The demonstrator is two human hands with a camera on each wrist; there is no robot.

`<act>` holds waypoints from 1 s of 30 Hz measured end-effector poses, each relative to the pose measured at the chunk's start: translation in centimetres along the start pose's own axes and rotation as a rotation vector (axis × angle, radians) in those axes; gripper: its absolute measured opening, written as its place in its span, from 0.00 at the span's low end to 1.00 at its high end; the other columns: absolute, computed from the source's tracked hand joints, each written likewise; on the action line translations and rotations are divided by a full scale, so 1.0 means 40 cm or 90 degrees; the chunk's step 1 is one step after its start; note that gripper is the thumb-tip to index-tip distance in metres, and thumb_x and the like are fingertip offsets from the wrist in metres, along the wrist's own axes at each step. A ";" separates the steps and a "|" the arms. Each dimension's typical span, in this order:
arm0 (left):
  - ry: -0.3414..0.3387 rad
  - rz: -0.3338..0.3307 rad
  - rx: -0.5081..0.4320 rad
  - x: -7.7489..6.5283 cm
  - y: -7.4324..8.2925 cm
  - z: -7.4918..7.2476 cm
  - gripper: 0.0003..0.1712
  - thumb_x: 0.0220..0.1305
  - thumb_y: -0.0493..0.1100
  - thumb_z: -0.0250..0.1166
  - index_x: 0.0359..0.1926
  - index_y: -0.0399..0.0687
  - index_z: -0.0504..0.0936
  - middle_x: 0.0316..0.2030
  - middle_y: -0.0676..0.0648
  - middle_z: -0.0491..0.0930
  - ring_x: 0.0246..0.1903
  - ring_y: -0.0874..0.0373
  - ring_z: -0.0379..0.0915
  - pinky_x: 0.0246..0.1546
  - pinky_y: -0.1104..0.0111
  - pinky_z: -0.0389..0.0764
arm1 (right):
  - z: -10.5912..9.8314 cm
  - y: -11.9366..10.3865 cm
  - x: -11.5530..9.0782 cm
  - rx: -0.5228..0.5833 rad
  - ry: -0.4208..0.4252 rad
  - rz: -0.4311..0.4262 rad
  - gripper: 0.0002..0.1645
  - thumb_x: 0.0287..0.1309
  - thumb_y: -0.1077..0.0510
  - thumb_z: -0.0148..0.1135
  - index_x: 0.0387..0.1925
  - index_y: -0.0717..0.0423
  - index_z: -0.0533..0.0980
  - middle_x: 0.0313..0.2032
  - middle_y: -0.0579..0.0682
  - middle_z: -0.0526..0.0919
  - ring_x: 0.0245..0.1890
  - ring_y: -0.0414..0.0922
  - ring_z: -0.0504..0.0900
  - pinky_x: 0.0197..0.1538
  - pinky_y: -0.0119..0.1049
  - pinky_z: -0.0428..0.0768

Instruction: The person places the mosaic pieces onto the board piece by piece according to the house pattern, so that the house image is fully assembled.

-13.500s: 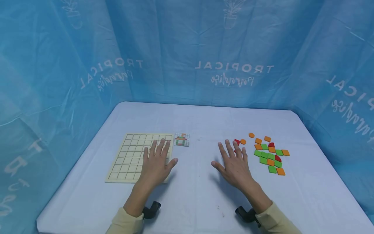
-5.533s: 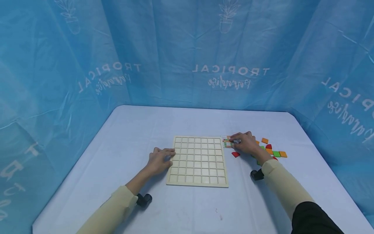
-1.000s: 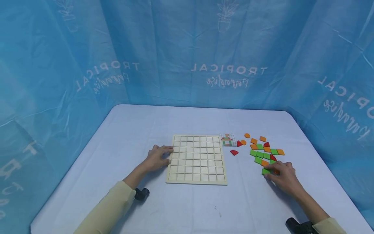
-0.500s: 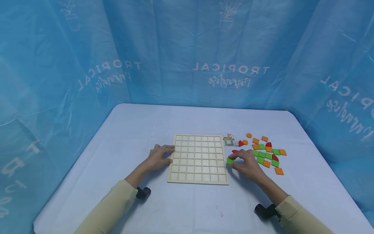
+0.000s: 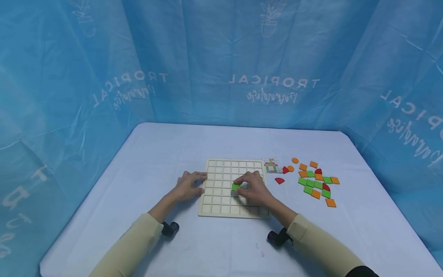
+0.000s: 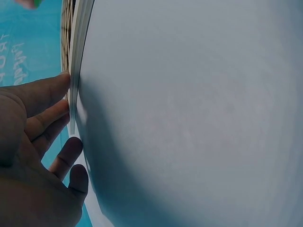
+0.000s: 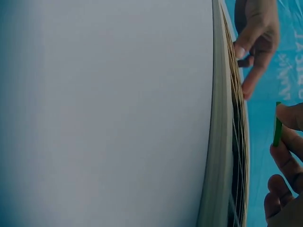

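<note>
The left hand (image 5: 185,187), relaxed, touches the left edge of the grid board (image 5: 220,191); light, even pressure should steady it. Over the board's middle, a green tile (image 5: 235,187) is pinched by the right hand (image 5: 254,189); lower it level, squared to the board.

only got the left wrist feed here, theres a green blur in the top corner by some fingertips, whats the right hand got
Observer: The right hand is pinching a green square tile.
Operator: is it down yet
Observer: No, the right wrist view shows it held clear of the gridded board.
Operator: anything lying off to the right
Observer: A printed pattern card lies beside the board's far right corner.
</note>
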State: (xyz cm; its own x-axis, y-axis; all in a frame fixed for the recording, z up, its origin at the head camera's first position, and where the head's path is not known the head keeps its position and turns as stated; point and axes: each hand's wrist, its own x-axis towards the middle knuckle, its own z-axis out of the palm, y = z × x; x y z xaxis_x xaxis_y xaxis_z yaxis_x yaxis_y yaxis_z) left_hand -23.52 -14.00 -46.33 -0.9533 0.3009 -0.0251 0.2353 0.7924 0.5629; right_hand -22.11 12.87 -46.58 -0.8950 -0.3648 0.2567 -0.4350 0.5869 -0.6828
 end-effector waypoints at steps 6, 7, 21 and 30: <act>0.001 0.017 -0.012 -0.007 0.003 -0.004 0.30 0.56 0.40 0.70 0.61 0.43 0.76 0.63 0.49 0.70 0.42 0.56 0.59 0.47 0.57 0.62 | 0.054 -0.017 0.042 -0.010 -0.032 -0.028 0.14 0.48 0.58 0.73 0.41 0.51 0.85 0.36 0.42 0.80 0.39 0.45 0.66 0.44 0.44 0.66; 0.001 0.018 -0.011 -0.007 0.004 -0.005 0.30 0.56 0.40 0.70 0.61 0.43 0.76 0.63 0.49 0.70 0.42 0.55 0.60 0.47 0.57 0.62 | 0.062 -0.018 0.048 -0.016 -0.037 -0.028 0.14 0.49 0.58 0.73 0.41 0.50 0.85 0.36 0.42 0.80 0.39 0.44 0.66 0.45 0.44 0.66; 0.008 0.033 -0.021 -0.007 0.000 -0.005 0.29 0.56 0.39 0.70 0.60 0.42 0.76 0.63 0.48 0.70 0.41 0.55 0.59 0.48 0.54 0.61 | 0.126 -0.029 0.082 -0.082 -0.074 -0.034 0.15 0.47 0.54 0.73 0.40 0.49 0.85 0.37 0.42 0.80 0.37 0.42 0.67 0.41 0.38 0.65; 0.009 0.031 -0.012 -0.007 -0.001 -0.003 0.30 0.56 0.39 0.70 0.61 0.43 0.76 0.62 0.48 0.71 0.43 0.54 0.60 0.48 0.54 0.61 | 0.130 -0.041 0.081 -0.129 -0.086 -0.036 0.15 0.48 0.54 0.71 0.41 0.47 0.84 0.38 0.41 0.80 0.39 0.43 0.67 0.43 0.39 0.66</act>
State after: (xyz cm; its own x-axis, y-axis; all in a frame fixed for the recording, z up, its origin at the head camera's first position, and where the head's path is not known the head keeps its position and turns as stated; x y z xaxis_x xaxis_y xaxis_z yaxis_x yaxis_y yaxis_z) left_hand -23.31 -14.18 -46.25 -0.9433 0.3316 0.0145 0.2784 0.7667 0.5786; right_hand -23.78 6.97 -48.17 -0.8535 -0.4865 0.1868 -0.5067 0.6909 -0.5156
